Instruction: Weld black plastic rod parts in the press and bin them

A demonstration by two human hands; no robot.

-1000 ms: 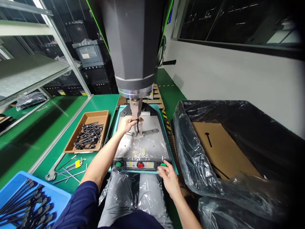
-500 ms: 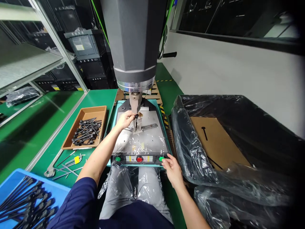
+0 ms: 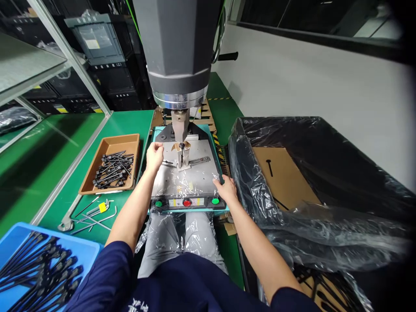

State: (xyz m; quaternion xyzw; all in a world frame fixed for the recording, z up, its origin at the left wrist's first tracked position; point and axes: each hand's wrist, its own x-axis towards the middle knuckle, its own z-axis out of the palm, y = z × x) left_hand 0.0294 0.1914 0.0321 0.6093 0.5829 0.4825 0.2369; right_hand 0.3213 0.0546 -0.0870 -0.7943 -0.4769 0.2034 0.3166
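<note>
A black rod-shaped part with a rounded head (image 3: 182, 146) stands upright in the metal fixture (image 3: 186, 166) on the machine's plate. Above it is the metal horn (image 3: 180, 125) of the press head. My left hand (image 3: 154, 157) hovers left of the fixture, fingers curled together, with nothing visible in them. Over the plate's right edge is my right hand (image 3: 227, 189), thumb and fingers apart and holding nothing. It is above the right green button (image 3: 215, 201). A red button (image 3: 186, 203) and a left green button (image 3: 158, 203) sit along the front panel.
At left, a brown tray (image 3: 85, 184) holds several black parts. Nearer are hex keys (image 3: 94, 221) and a blue bin (image 3: 92, 249) of long black parts. To the right stands a plastic-lined box (image 3: 238, 173) with cardboard (image 3: 286, 173) and a few black parts inside.
My left hand has let go of the black part and moved left, away from the fixture. My right hand has shifted up from beside the green button to the plate's edge. The view has tilted slightly.
</note>
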